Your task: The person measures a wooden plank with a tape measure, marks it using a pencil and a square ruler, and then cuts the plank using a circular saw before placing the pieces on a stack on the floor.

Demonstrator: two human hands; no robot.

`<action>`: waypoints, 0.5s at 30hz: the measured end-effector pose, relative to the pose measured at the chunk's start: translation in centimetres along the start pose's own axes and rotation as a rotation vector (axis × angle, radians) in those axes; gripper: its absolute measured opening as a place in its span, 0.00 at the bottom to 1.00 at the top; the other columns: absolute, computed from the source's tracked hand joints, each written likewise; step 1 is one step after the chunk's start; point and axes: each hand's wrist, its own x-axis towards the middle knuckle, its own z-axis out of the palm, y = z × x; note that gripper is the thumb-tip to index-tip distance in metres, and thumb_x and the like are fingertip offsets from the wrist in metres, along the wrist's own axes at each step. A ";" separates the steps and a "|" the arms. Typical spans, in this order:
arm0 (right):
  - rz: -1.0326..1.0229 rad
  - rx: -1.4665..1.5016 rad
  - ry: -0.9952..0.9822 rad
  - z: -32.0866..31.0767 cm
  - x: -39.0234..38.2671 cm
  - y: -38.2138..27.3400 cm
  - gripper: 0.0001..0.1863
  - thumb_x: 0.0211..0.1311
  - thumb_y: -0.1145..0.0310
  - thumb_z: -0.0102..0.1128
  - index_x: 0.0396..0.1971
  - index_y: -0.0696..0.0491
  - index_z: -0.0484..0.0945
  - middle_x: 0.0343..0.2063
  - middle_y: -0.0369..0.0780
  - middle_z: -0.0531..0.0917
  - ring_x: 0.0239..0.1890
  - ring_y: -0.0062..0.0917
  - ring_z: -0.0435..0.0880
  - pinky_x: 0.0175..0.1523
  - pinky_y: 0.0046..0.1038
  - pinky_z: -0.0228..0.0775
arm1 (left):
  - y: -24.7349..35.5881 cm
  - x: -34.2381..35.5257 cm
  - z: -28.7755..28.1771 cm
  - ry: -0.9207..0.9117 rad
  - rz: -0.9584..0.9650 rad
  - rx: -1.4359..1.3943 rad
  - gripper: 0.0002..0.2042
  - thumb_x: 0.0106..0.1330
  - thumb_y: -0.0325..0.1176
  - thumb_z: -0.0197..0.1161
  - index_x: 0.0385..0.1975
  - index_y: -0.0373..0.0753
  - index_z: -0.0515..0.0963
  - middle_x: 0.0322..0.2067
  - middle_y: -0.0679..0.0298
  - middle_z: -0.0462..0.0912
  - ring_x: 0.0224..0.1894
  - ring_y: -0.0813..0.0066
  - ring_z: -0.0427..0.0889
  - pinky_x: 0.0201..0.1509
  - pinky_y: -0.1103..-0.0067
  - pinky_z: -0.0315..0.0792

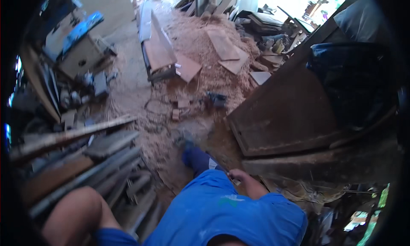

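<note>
My right hand (241, 176) is low by my right hip, beside the hem of my blue shirt (213, 203). Its fingers look curled in, and a small pale bit shows beside them; what it is I cannot make out. A dark blue trouser leg (198, 160) with a whitish patch (212, 164) reaches forward just past this hand. On the left, my bent left arm (79, 207) shows at the lower edge, over a stack of boards (106, 165). The left hand itself is out of sight.
Sawdust (192, 32) covers much of the floor ahead. A long narrow bench (158, 51) and loose panels (222, 45) stand or lie there. A large brown wooden panel (286, 113) leans at right, with a dark bin-like container (350, 83) on it. Small blocks (176, 114) lie ahead.
</note>
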 end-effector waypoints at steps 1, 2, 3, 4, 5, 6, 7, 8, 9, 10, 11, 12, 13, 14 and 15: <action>0.040 0.155 -0.050 2.3 -0.1 -4.6 0.12 0.60 0.57 0.63 0.32 0.50 0.87 0.31 0.38 0.86 0.37 0.27 0.84 0.45 0.35 0.75 | -1.5 0.5 0.7 -0.069 -0.013 -0.018 0.29 0.67 0.52 0.61 0.62 0.41 0.69 0.60 0.52 0.73 0.61 0.53 0.73 0.64 0.58 0.68; 0.098 0.240 -0.058 1.3 -1.2 -5.7 0.13 0.61 0.55 0.63 0.32 0.49 0.88 0.31 0.36 0.86 0.37 0.25 0.84 0.44 0.35 0.74 | -3.7 0.9 1.4 -0.075 -0.022 -0.040 0.29 0.67 0.53 0.61 0.62 0.41 0.68 0.60 0.52 0.73 0.61 0.53 0.73 0.64 0.58 0.68; 0.163 0.186 0.013 0.3 -2.1 -7.1 0.15 0.63 0.53 0.62 0.33 0.49 0.88 0.32 0.37 0.86 0.39 0.25 0.85 0.46 0.35 0.74 | -6.5 0.6 1.7 -0.074 -0.019 -0.054 0.30 0.67 0.53 0.61 0.63 0.42 0.68 0.61 0.52 0.73 0.62 0.53 0.73 0.64 0.57 0.68; 0.140 0.060 0.035 -1.3 -2.3 -8.3 0.16 0.63 0.53 0.61 0.36 0.49 0.88 0.33 0.39 0.86 0.40 0.25 0.84 0.47 0.35 0.74 | -9.0 0.7 2.2 -0.060 -0.014 -0.083 0.30 0.67 0.53 0.61 0.63 0.42 0.68 0.61 0.52 0.72 0.62 0.53 0.73 0.65 0.57 0.68; 0.155 0.080 0.042 -2.6 -2.3 -10.0 0.16 0.63 0.53 0.61 0.36 0.49 0.88 0.33 0.39 0.86 0.40 0.25 0.84 0.47 0.35 0.74 | -10.8 1.1 2.1 -0.054 -0.016 -0.102 0.30 0.67 0.54 0.60 0.63 0.42 0.68 0.61 0.52 0.72 0.62 0.52 0.73 0.65 0.57 0.68; 0.093 -0.047 0.054 -4.6 -1.9 -11.8 0.16 0.63 0.53 0.61 0.37 0.49 0.87 0.34 0.40 0.86 0.40 0.26 0.84 0.47 0.35 0.74 | -12.6 1.6 2.0 -0.040 -0.012 -0.111 0.30 0.67 0.54 0.60 0.63 0.43 0.68 0.62 0.52 0.72 0.62 0.52 0.72 0.65 0.57 0.68; 0.018 -0.184 0.065 -6.8 -1.2 -14.3 0.17 0.63 0.53 0.60 0.39 0.50 0.87 0.34 0.41 0.86 0.40 0.27 0.84 0.47 0.36 0.74 | -13.7 2.5 1.5 -0.035 -0.006 -0.106 0.30 0.67 0.55 0.60 0.64 0.43 0.67 0.62 0.53 0.72 0.63 0.52 0.72 0.65 0.57 0.67; -0.083 -0.194 0.087 -9.2 -0.7 -15.7 0.17 0.63 0.53 0.59 0.39 0.50 0.87 0.36 0.42 0.87 0.40 0.29 0.85 0.48 0.35 0.74 | -15.0 2.9 1.4 -0.018 -0.002 -0.109 0.31 0.67 0.55 0.60 0.64 0.43 0.67 0.62 0.53 0.72 0.63 0.52 0.72 0.65 0.56 0.67; -0.203 -0.209 0.091 -11.3 0.1 -18.7 0.17 0.63 0.53 0.59 0.40 0.50 0.87 0.37 0.43 0.87 0.41 0.31 0.85 0.48 0.34 0.74 | -16.3 3.0 1.3 -0.023 -0.012 -0.103 0.31 0.67 0.55 0.60 0.64 0.44 0.67 0.62 0.53 0.71 0.63 0.52 0.72 0.65 0.56 0.67; -0.207 -0.212 0.084 -13.2 0.1 -21.1 0.17 0.63 0.53 0.59 0.40 0.50 0.87 0.37 0.43 0.87 0.41 0.31 0.85 0.48 0.34 0.74 | -17.7 3.2 1.1 -0.025 -0.022 -0.096 0.31 0.67 0.56 0.60 0.65 0.44 0.67 0.63 0.53 0.71 0.63 0.51 0.71 0.65 0.56 0.67; -0.200 -0.115 0.054 -14.4 -0.6 -26.9 0.17 0.63 0.54 0.58 0.40 0.50 0.86 0.38 0.43 0.87 0.42 0.32 0.85 0.49 0.34 0.75 | -18.8 3.3 0.3 -0.068 -0.039 -0.062 0.31 0.67 0.56 0.59 0.65 0.44 0.67 0.63 0.53 0.71 0.64 0.51 0.71 0.65 0.56 0.67; -0.158 -0.022 0.063 -18.0 -1.6 -31.0 0.17 0.63 0.54 0.57 0.40 0.50 0.86 0.39 0.43 0.87 0.44 0.33 0.85 0.49 0.34 0.75 | -20.1 3.1 0.0 -0.067 -0.046 -0.050 0.31 0.67 0.56 0.59 0.65 0.45 0.66 0.63 0.53 0.71 0.64 0.51 0.71 0.66 0.55 0.67; -0.166 -0.032 0.062 -21.0 0.6 -32.9 0.17 0.63 0.54 0.57 0.40 0.50 0.86 0.39 0.43 0.87 0.44 0.33 0.85 0.49 0.34 0.75 | -21.3 2.8 -0.6 -0.068 -0.057 -0.040 0.32 0.67 0.57 0.59 0.65 0.45 0.66 0.64 0.53 0.70 0.64 0.51 0.71 0.66 0.55 0.67; -0.237 -0.047 0.105 -23.4 0.7 -32.4 0.17 0.62 0.55 0.57 0.40 0.50 0.86 0.38 0.42 0.87 0.43 0.33 0.85 0.49 0.33 0.75 | -22.9 2.6 -0.1 -0.042 -0.058 -0.076 0.32 0.67 0.57 0.59 0.66 0.45 0.66 0.64 0.53 0.70 0.65 0.50 0.70 0.66 0.55 0.66; -0.316 -0.079 0.123 -24.8 1.1 -32.6 0.16 0.61 0.56 0.58 0.40 0.50 0.86 0.38 0.41 0.87 0.42 0.33 0.85 0.49 0.33 0.75 | -24.3 2.2 -0.6 -0.024 -0.057 -0.084 0.32 0.67 0.57 0.59 0.66 0.46 0.66 0.64 0.53 0.70 0.65 0.50 0.70 0.66 0.55 0.66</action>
